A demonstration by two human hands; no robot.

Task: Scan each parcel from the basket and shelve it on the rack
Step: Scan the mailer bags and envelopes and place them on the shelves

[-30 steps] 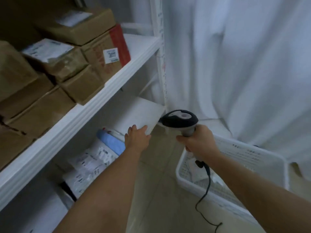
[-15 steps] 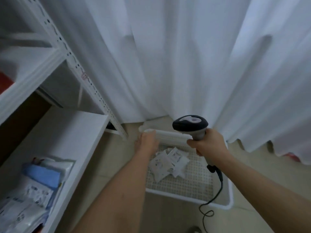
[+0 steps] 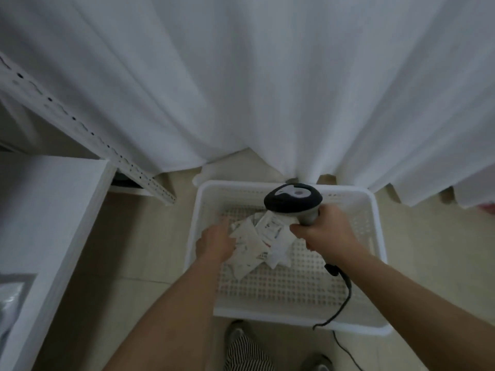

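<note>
A few flat white labelled plastic mailer parcels [image 3: 257, 245] lie overlapping in the white perforated plastic basket [image 3: 375, 215] beside the white metal rack [image 3: 53, 210].

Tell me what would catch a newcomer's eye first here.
The black-headed scanner stands out, gripped by the right hand over the white basket on the floor. Beside it, the left hand reaches into the basket to the small heap of white parcels. A white curtain fills the background.
</note>
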